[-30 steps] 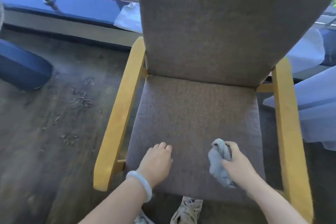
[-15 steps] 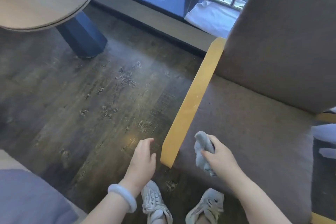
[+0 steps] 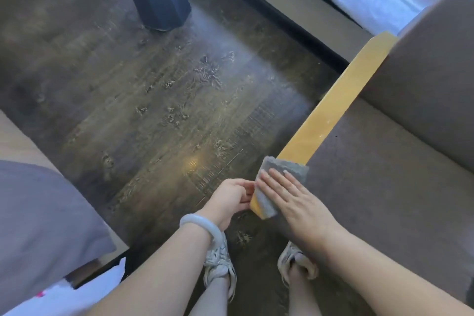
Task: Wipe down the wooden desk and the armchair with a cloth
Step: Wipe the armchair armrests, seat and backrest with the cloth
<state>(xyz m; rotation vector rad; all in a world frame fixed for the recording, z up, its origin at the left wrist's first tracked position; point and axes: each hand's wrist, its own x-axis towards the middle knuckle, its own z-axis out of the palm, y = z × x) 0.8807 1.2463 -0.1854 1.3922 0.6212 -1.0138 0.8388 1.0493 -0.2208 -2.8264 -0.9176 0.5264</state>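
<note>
Pressing the cloth [image 3: 284, 169] flat over the front end of the armrest [image 3: 341, 100] of the armchair [image 3: 384, 174], my right hand [image 3: 295, 200] lies spread, fingers straight, so the wood gets full contact. My left hand [image 3: 230, 197] curls beside that end, probably steadying; whether it pinches the cloth I cannot tell.

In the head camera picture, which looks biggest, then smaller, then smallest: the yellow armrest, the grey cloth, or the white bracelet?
1. The armrest, biggest by far.
2-3. The cloth and the bracelet look about alike; the right hand hides part of the cloth, so no ranking.
</note>
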